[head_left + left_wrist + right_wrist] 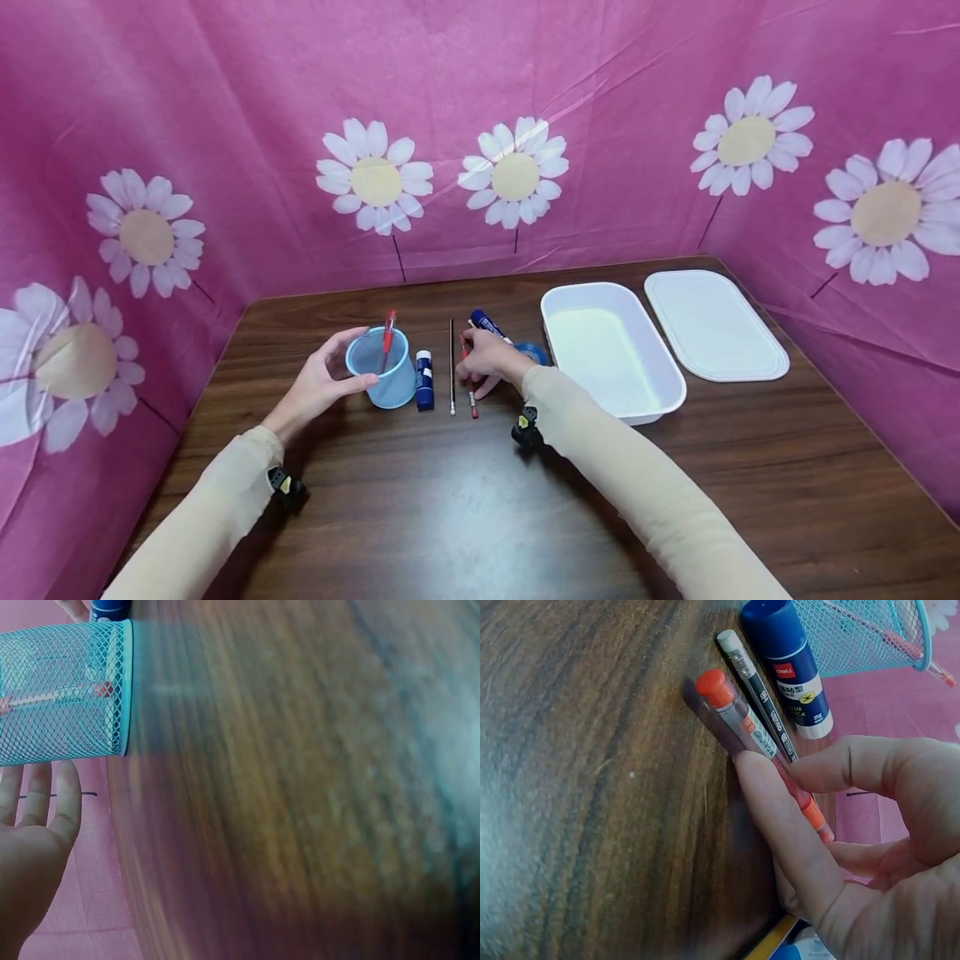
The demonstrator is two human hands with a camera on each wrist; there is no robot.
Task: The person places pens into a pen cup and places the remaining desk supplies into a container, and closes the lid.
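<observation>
My left hand (318, 385) grips the blue mesh cup (396, 388), which stands upright toward the left edge of the worktop (435, 500). A red pen (387, 333) leans inside the cup. My right hand (491, 357) pinches a second pen (751, 733) between thumb and forefinger, its orange end pointing away from the far edge. A glue stick (424, 381) and a pencil (452, 367) lie between my hands. The white tray (622, 354) sits right of them; the lid (716, 325) lies near the far right corner.
</observation>
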